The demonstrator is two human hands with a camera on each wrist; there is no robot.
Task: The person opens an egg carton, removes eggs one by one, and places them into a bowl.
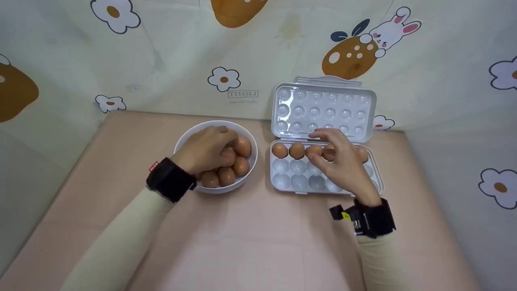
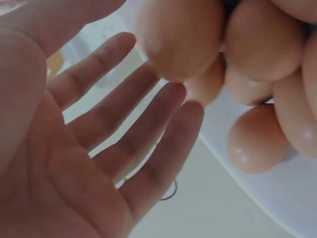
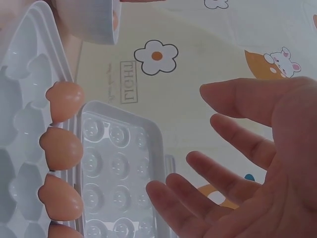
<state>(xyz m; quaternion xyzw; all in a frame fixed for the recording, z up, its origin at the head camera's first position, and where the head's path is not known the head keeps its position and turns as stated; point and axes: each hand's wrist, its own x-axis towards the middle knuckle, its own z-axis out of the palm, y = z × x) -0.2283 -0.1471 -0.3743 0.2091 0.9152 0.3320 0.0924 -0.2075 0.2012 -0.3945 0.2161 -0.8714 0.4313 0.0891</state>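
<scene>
Brown eggs [image 1: 297,150]: five visible in one carton [image 1: 299,182]; left grip [image 1: 206,148] and right grip [image 1: 344,165] spread, empty.

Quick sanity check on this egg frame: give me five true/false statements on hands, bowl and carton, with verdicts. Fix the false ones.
1. The left hand is at the bowl eggs. True.
2. The right hand grips an egg. False: its fingers are spread and it holds nothing.
3. The carton eggs sit in the row nearest the lid. True.
4. The lid is closed. False: it stands open.
5. The white bowl is left of the carton in the head view. True.
</scene>
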